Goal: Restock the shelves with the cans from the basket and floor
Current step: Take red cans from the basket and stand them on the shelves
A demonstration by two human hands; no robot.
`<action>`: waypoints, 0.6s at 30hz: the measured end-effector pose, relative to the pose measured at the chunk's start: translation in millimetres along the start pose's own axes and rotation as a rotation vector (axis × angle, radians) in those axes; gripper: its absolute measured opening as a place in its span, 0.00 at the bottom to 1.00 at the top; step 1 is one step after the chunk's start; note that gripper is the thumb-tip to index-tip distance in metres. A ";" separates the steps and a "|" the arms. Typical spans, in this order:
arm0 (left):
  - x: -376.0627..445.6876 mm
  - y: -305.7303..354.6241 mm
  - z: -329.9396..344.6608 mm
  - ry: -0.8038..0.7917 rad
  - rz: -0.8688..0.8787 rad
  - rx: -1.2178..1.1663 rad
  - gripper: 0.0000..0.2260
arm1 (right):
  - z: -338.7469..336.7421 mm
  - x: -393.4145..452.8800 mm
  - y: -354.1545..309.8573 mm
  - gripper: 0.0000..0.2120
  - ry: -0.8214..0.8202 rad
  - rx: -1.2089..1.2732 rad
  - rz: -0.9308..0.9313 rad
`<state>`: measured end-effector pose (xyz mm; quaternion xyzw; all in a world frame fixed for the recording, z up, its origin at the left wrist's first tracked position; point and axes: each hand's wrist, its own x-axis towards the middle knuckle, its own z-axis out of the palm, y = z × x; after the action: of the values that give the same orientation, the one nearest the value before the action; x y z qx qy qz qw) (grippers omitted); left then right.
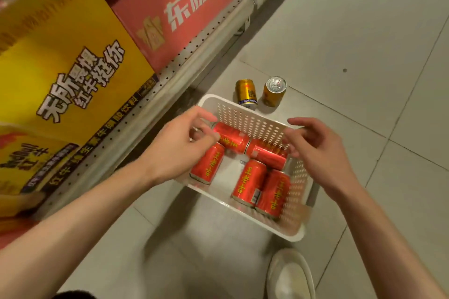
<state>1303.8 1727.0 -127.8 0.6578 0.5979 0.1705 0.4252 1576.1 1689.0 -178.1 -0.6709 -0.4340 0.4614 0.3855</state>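
Note:
A white perforated basket (pixel 252 114) sits on the tiled floor and holds several red cans (pixel 250 181) lying on their sides. Two gold cans stand on the floor just beyond it: one (pixel 246 91) on the left, another (pixel 274 91) with its silver top showing. My left hand (pixel 179 150) hovers over the basket's left side, fingers curled above a red can (pixel 206 165), holding nothing. Over the basket's right side my right hand (pixel 315 150) hangs with its fingers spread and empty.
The bottom shelf (pixel 170 85) with a perforated white edge runs diagonally on the left. It carries a large yellow carton (pixel 68 60) and a red carton (pixel 182 5). A white shoe (pixel 289 277) rests on the floor below the basket. Grey tiles stretch to the right.

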 end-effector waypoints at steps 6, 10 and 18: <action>17.1 -29.2 63.4 -0.200 -0.120 -0.020 0.09 | 21.0 14.5 29.7 0.14 -0.099 -0.266 0.105; 31.8 -46.8 103.4 -0.290 -0.254 0.118 0.18 | 39.4 15.3 49.3 0.16 -0.179 -0.452 0.208; 55.3 -67.1 158.3 -0.417 -0.454 0.047 0.29 | 48.3 21.7 66.3 0.15 -0.107 -0.490 0.254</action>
<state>1389.4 1717.0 -286.5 0.5379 0.6330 -0.0813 0.5508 1549.4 1693.5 -258.5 -0.7679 -0.4650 0.4218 0.1274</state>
